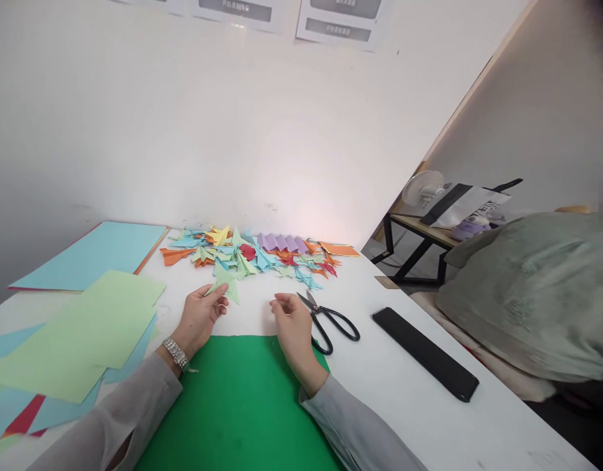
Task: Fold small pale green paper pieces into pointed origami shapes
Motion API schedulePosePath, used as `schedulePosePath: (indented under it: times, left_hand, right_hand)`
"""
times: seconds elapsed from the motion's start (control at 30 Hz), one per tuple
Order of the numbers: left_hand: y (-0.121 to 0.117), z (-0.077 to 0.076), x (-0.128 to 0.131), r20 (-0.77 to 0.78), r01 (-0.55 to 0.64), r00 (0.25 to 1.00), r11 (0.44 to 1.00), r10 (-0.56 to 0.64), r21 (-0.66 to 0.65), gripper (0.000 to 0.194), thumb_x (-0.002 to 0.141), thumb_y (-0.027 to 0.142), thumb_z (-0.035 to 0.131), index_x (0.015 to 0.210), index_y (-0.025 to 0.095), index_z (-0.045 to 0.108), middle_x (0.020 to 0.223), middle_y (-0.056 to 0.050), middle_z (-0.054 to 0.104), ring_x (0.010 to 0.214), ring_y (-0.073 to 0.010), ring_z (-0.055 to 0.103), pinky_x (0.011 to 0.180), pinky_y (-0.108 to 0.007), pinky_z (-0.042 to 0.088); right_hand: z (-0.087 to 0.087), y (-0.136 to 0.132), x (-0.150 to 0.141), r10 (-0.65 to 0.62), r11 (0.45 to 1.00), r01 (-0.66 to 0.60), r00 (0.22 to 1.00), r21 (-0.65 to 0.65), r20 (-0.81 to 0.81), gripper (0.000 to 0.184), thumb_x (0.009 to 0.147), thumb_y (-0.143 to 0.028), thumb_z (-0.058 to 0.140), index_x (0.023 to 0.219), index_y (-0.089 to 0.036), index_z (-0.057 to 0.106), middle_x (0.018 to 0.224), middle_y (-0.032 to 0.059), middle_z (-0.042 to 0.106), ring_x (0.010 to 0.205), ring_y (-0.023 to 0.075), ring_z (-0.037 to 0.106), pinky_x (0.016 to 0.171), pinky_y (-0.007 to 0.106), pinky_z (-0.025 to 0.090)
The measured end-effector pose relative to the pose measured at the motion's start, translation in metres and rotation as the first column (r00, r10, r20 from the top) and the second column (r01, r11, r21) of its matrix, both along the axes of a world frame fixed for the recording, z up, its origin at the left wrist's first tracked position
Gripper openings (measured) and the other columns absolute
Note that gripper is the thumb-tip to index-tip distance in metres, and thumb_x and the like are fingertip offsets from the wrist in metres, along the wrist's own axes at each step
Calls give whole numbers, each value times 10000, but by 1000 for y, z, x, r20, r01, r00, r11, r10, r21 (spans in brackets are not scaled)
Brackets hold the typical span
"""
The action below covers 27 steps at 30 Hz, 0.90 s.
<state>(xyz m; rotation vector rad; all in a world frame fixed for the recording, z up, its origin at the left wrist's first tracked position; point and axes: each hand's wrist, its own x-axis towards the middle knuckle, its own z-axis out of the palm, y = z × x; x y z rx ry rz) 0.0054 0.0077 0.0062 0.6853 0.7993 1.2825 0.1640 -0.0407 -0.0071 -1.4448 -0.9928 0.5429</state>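
Note:
My left hand (196, 320), with a metal bracelet at the wrist, pinches a folded light green paper piece (231, 288) between thumb and fingers. It is raised just in front of a heap of folded paper shapes (247, 261) in several colours. My right hand (294, 327) hangs over the far edge of a green mat (242, 405), its fingers curled in and no object showing in them. Right beside it lie black-handled scissors (331, 317), with blades partly apart and one handle loop partly hidden by the hand.
On the left lie loose light green sheets (86, 333) over blue and red scraps, with a blue sheet stack (95, 255) behind. A long black object (424, 353) rests at right. Past the table stand a fan (423, 188) and a grey-green draped cloth (527, 294).

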Motion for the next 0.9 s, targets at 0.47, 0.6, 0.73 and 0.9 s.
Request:
schedulePosePath:
  times: [0.47,0.6,0.73,0.9]
  left_hand:
    - [0,0,0,95,8,995,997,0,-82,115,655,37,655,690,95,562,608,-6,594,526,-85,584,445,-175,474]
    - [-1,0,0,97,62,994,997,-57,-52,121,662,64,669,685,104,557,620,5,584,537,-84,587,443,-172,472]
    - [-2,-1,0,74,93,993,995,-91,-32,132,668,109,687,697,107,558,621,6,578,540,-87,586,441,-175,466]
    - [-2,0,2,50,115,992,993,-115,-16,137,686,140,682,697,113,549,600,0,574,538,-94,584,439,-179,459]
  right_hand:
    - [1,-49,91,123,881,301,600,-366,791,410,770,-290,462,1082,-63,598,1026,210,610,988,340,546,844,430,395]
    - [2,-50,85,76,887,284,688,-364,722,450,719,-297,536,1121,-97,559,944,154,615,918,310,563,792,412,415]
    - [11,-35,50,28,977,18,978,-214,208,494,648,-333,638,1091,-156,508,803,36,566,733,209,576,656,329,457]
    - [23,-20,1,346,919,-393,803,4,-485,447,647,-309,689,1044,-185,526,623,-60,459,470,81,426,418,201,339]
